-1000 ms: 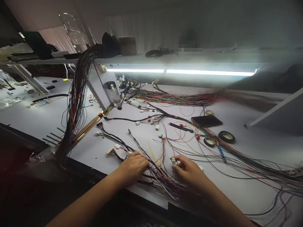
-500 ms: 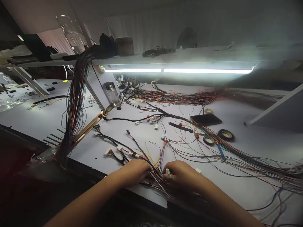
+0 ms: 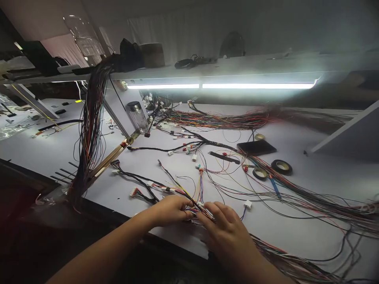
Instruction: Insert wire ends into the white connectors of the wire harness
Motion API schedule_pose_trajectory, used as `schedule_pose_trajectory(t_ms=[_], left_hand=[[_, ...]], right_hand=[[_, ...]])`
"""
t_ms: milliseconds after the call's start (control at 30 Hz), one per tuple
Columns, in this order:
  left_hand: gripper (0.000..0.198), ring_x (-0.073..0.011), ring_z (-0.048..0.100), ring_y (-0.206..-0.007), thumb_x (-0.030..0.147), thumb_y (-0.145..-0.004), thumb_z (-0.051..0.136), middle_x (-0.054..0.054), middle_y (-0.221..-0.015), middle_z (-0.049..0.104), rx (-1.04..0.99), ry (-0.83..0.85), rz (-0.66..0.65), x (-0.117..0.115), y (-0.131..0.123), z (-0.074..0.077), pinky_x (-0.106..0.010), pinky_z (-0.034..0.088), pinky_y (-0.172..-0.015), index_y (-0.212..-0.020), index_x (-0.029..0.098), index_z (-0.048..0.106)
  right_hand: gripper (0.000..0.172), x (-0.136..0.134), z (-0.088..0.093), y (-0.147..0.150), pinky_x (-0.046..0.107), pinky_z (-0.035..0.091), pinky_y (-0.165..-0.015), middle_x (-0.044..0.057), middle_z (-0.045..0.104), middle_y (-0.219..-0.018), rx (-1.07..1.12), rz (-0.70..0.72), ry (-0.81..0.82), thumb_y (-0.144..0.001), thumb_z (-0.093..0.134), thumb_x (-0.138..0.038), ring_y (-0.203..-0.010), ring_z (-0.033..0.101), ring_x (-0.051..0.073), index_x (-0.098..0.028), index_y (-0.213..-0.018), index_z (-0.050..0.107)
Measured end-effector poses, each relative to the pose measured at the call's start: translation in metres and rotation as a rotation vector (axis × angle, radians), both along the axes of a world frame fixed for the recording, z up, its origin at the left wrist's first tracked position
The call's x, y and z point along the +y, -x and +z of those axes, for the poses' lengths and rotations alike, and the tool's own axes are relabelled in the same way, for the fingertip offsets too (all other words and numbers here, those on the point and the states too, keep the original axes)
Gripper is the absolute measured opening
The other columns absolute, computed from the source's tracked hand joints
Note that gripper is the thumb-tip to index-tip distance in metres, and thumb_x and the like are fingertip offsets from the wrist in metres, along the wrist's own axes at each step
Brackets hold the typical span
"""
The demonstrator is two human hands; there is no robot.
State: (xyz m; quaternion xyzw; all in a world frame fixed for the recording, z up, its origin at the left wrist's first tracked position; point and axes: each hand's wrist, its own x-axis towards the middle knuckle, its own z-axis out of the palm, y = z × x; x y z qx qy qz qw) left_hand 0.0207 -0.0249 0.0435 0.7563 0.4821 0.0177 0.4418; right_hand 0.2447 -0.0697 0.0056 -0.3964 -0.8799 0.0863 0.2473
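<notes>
the fingers of the left hand are pinched around a wire bundle near the front edge of the bench. the fingers of the right hand lie bent over the same wires, beside a small white connector; whether they grip it, i cannot tell. to the left, the black-wrapped branches look finished, one ending in a white plug with orange wires. just beyond the fingers, thin coloured wires run bare to a teal and white connector, so that stretch seems not yet wrapped. to the right more loose strands trail off; i judge a good part is left. farther out lie a second harness, a blue tool and a black tape roll.
</notes>
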Motion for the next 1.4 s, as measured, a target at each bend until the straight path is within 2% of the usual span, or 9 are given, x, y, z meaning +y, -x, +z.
schedule_pose_trajectory(t_ms=[167,333,533,733,900,1000,1067,1233,1400], left_hand=[[0.028,-0.017,0.064,-0.078,0.029,-0.083,0.053,0.001,-0.09,0.073,-0.045,0.071,-0.18,0.011,0.005,0.001,-0.022,0.044,-0.067,-0.104,0.026,0.071],[0.027,-0.0171,0.065,-0.077,0.03,-0.086,0.051,0.0,-0.09,0.075,-0.089,0.082,-0.292,0.021,0.009,-0.003,-0.022,0.046,-0.069,-0.101,0.027,0.073],[0.024,-0.0151,0.061,-0.069,0.032,-0.083,0.054,0.001,-0.081,0.072,-0.015,0.071,-0.194,0.021,0.01,-0.01,-0.021,0.041,-0.059,-0.096,0.026,0.074],[0.021,-0.0139,0.057,-0.061,0.031,-0.081,0.056,0.002,-0.072,0.068,0.022,0.023,-0.204,0.019,0.011,-0.006,-0.021,0.036,-0.053,-0.089,0.023,0.074],[0.022,-0.0193,0.063,-0.073,0.032,-0.088,0.05,-0.002,-0.081,0.071,0.108,-0.183,-0.215,0.013,0.006,-0.004,-0.025,0.04,-0.061,-0.085,0.024,0.071],[0.017,-0.0222,0.065,-0.078,0.031,-0.088,0.054,-0.004,-0.084,0.071,0.204,-0.29,-0.228,0.009,0.002,-0.007,-0.028,0.044,-0.066,-0.086,0.024,0.069],[0.015,-0.0229,0.065,-0.087,0.028,-0.086,0.058,-0.004,-0.091,0.07,0.186,-0.363,-0.216,0.006,0.0,-0.011,-0.03,0.046,-0.075,-0.098,0.025,0.066],[0.033,-0.0218,0.054,-0.11,0.012,-0.082,0.057,-0.007,-0.116,0.059,0.002,-0.696,0.039,-0.013,0.011,-0.024,-0.037,0.042,-0.097,-0.113,0.023,0.055],[0.006,-0.0204,0.058,-0.09,0.019,-0.089,0.052,-0.004,-0.091,0.063,0.091,-0.681,0.175,-0.048,0.036,-0.033,-0.037,0.047,-0.083,-0.089,0.022,0.058]], right_hand=[[0.013,0.013,-0.023,-0.003,0.043,0.052,-0.083,0.013,0.058,-0.127,-0.139,-0.023,0.131,-0.082,0.064,-0.017,-0.107,0.057,0.031,-0.022,-0.091,0.073],[0.018,0.027,-0.008,-0.011,0.04,0.048,-0.089,0.007,0.063,-0.119,-0.099,0.117,0.311,-0.083,0.06,-0.017,-0.106,0.057,0.026,-0.023,-0.073,0.074],[0.024,0.033,0.007,-0.022,0.034,0.048,-0.087,0.005,0.062,-0.112,-0.006,0.165,0.541,-0.088,0.053,-0.019,-0.1,0.058,0.021,-0.024,-0.079,0.075],[0.028,0.033,0.021,-0.022,0.036,0.047,-0.091,0.006,0.06,-0.113,-0.029,0.181,0.599,-0.092,0.047,-0.02,-0.104,0.056,0.022,-0.022,-0.076,0.071],[0.029,0.034,0.022,-0.022,0.033,0.047,-0.09,0.005,0.061,-0.109,-0.012,0.202,0.579,-0.093,0.046,-0.019,-0.102,0.056,0.02,-0.022,-0.074,0.068],[0.01,0.032,0.016,-0.02,0.037,0.047,-0.09,0.005,0.06,-0.115,-0.037,0.172,0.517,-0.087,0.059,-0.027,-0.104,0.055,0.023,-0.025,-0.091,0.068],[0.028,0.029,0.01,-0.014,0.042,0.045,-0.092,0.008,0.057,-0.124,-0.034,0.113,0.422,-0.079,0.07,-0.031,-0.11,0.052,0.027,-0.025,-0.106,0.064],[0.032,0.028,-0.002,0.003,0.044,0.04,-0.096,0.009,0.058,-0.124,0.056,0.027,0.113,-0.086,0.056,-0.013,-0.112,0.051,0.026,-0.024,-0.115,0.061],[0.025,0.032,-0.003,0.003,0.043,0.041,-0.09,0.009,0.063,-0.116,0.052,0.008,0.132,-0.088,0.052,-0.012,-0.105,0.054,0.026,-0.024,-0.107,0.064]])
